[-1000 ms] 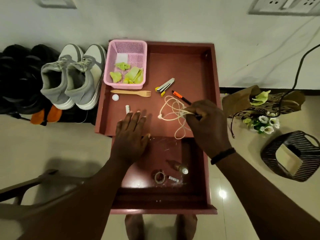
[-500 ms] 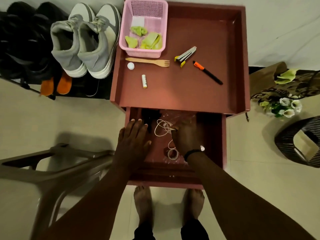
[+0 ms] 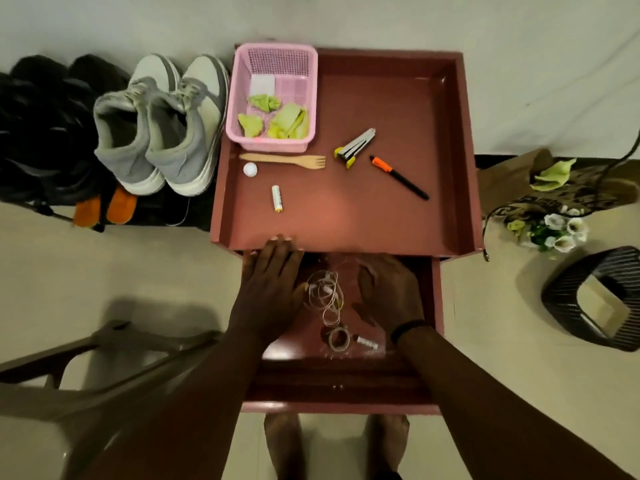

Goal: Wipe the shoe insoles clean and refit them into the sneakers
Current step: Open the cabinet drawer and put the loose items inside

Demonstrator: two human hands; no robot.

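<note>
The red table (image 3: 450,161) is the landmark. Left of it, on the floor, stand the grey sneakers (image 3: 162,129). Below its near edge sits the open drawer (image 3: 434,306), both hands inside: left hand (image 3: 270,289) flat, fingers straight; right hand (image 3: 391,289) loosely spread, holding nothing. A coiled white cord (image 3: 325,296) lies between them.

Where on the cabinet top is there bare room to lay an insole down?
Free: the right and back of the top, beyond the stapler and pen, and the front strip below the battery. Crowded: the left side, with basket, fork and ball.
</note>
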